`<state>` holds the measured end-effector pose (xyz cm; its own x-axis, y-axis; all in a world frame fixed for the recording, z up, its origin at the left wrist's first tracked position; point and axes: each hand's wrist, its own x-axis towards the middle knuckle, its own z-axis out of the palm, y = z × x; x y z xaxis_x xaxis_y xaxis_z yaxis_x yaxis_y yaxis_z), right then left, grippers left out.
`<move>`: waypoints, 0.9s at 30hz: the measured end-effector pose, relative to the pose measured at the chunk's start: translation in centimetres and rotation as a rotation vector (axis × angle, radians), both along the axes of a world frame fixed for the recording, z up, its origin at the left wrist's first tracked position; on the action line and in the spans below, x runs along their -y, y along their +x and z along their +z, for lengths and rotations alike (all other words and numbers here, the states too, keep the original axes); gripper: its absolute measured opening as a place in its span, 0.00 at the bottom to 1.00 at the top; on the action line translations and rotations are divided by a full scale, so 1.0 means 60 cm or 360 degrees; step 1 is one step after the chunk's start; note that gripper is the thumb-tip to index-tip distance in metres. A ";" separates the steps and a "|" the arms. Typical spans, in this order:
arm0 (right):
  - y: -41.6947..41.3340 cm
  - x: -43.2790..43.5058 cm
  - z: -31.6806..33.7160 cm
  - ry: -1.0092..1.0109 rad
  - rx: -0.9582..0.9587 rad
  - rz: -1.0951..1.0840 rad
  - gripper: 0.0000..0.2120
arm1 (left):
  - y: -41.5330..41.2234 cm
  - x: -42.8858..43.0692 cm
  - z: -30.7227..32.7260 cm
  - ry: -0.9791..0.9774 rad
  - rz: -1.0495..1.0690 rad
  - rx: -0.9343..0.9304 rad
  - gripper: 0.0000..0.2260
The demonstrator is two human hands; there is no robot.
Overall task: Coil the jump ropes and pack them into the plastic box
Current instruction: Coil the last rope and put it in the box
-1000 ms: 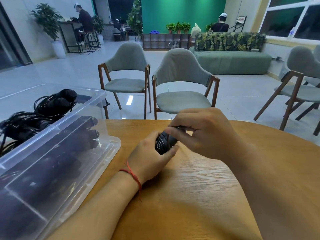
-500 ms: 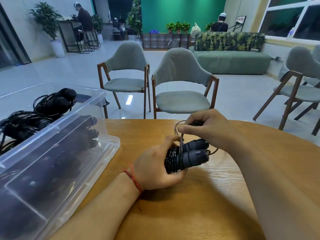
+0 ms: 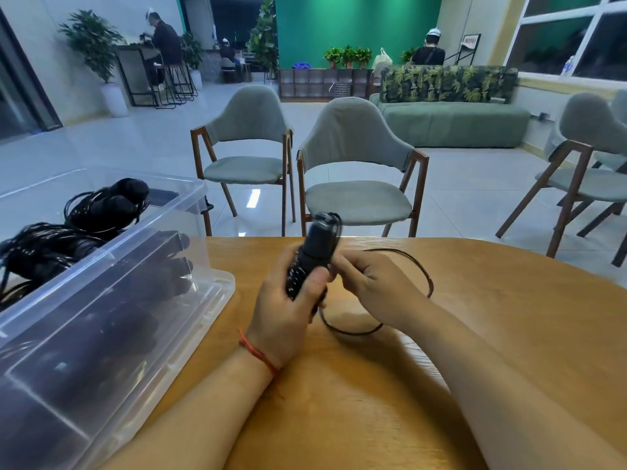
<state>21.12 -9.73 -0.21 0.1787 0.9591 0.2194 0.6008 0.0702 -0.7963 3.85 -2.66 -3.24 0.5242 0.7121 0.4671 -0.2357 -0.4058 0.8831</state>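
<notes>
My left hand (image 3: 288, 310) grips the black handles of a jump rope (image 3: 314, 252), held upright and tilted away from me, with cord wound round their lower part. My right hand (image 3: 369, 286) pinches the cord right beside the handles. A loose loop of the cord (image 3: 429, 283) curves out to the right and back under my right wrist over the wooden table (image 3: 509, 317). The clear plastic box (image 3: 142, 259) stands at the left and holds several coiled black jump ropes (image 3: 101, 208).
The box's clear lid (image 3: 190, 320) lies under the box, its edge sticking out toward my left hand. Two grey chairs (image 3: 356, 157) stand just beyond the table's far edge, another chair (image 3: 583, 157) at the right. People sit far back in the room.
The handles have swung from lying sideways to standing upright in my left hand. My right hand dropped beside them, and a loop of cord now lies out to the right.
</notes>
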 end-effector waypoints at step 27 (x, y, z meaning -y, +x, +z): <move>-0.018 0.049 0.133 -0.0116 0.0388 0.0182 0.17 | -0.009 -0.064 -0.011 0.0038 0.0737 -0.0510 0.28</move>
